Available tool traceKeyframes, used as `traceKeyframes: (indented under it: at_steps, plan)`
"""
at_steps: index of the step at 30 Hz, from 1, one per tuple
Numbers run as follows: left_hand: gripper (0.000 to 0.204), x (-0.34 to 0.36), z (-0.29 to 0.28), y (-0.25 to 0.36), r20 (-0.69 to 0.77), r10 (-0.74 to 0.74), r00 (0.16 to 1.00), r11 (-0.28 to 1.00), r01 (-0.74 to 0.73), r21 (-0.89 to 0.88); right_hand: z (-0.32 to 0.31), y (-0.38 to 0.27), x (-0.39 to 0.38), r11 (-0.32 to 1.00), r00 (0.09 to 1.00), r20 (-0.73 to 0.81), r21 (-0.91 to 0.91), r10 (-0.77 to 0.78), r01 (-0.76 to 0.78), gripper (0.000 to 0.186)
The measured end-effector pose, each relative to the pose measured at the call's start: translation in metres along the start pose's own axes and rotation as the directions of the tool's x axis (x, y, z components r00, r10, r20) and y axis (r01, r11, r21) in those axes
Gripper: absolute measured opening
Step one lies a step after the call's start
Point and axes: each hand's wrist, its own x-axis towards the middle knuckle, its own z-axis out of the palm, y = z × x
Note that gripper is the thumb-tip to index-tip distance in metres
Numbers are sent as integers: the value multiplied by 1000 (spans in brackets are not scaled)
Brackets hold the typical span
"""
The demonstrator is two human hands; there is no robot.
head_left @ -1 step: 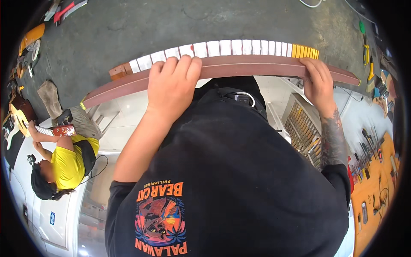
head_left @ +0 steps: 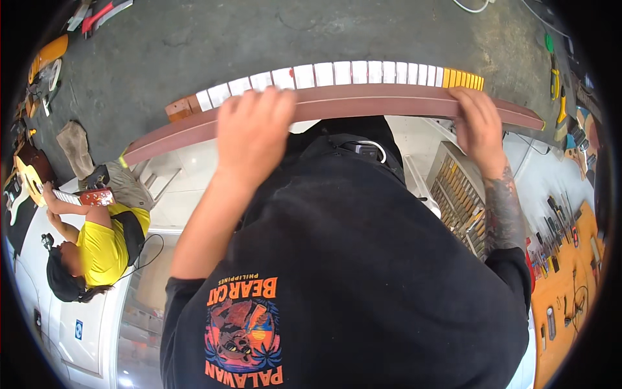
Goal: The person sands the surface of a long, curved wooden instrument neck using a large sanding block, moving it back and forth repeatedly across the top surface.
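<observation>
A long reddish-brown bar [head_left: 369, 100] runs from side to side along the near edge of the bench, looking bowed in this view. Its ends carry small yellowish bands. My left hand [head_left: 251, 133] is closed over it left of centre, fingers bent across its far side, a little blurred. Toward the right end, my right hand [head_left: 478, 120] grips the same bar with its fingers over the top. Just beyond lies a guitar neck [head_left: 342, 72], its fretboard covered in white strips between the frets, with yellow ones at the right. The bar hides the neck's near side.
The dark grey bench [head_left: 272, 39] stretches away beyond the neck. A brown cloth [head_left: 76, 149] lies at left, near a person in yellow [head_left: 107, 253] holding a guitar. Yellow-handled tools [head_left: 555, 83] are at far right; a drawer rack [head_left: 457, 194] stands below.
My left hand has slid a short way to the left along the bar. My right hand has shifted very slightly left, while the bar and neck look nearly unmoved.
</observation>
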Motion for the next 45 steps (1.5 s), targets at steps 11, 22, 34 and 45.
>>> traceKeyframes:
  at_steps: [11,22,34,45]
  plan:
    - [44,-62,-4,-75,4,-49,999,995,49,83,36,-72,33,995,993,-66,33,-94,96,40]
    - [57,-101,-25,-137,45,-97,994,994,95,56,58,-136,69,989,994,-80,119,-74,83,39]
    - [39,-5,-3,-5,42,-3,999,999,5,-46,-4,-7,-5,998,999,31,58,-20,18,55]
    - [46,-43,-7,-61,34,3,999,1000,-4,23,20,-55,24,996,998,-11,64,-61,61,46]
